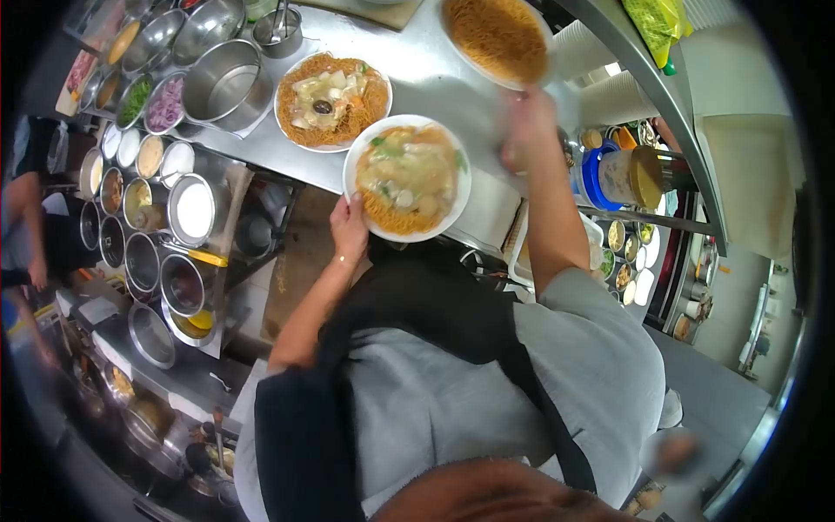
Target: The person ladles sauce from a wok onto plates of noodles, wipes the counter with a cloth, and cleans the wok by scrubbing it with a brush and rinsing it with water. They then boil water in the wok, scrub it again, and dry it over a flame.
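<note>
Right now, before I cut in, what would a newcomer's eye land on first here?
Three white plates of crisp noodles at the steel counter: the left hand grips a gravy-topped plate at the near edge, a second gravy-topped plate sits just beyond, and the blurred right hand meets a plain noodle plate at the far end. Rows of metal ingredient bowls crowd the left.

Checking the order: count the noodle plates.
3: counter plate resting on the steel counter; near plate in the left hand; far plate at the right hand. Others may be hidden.
</note>
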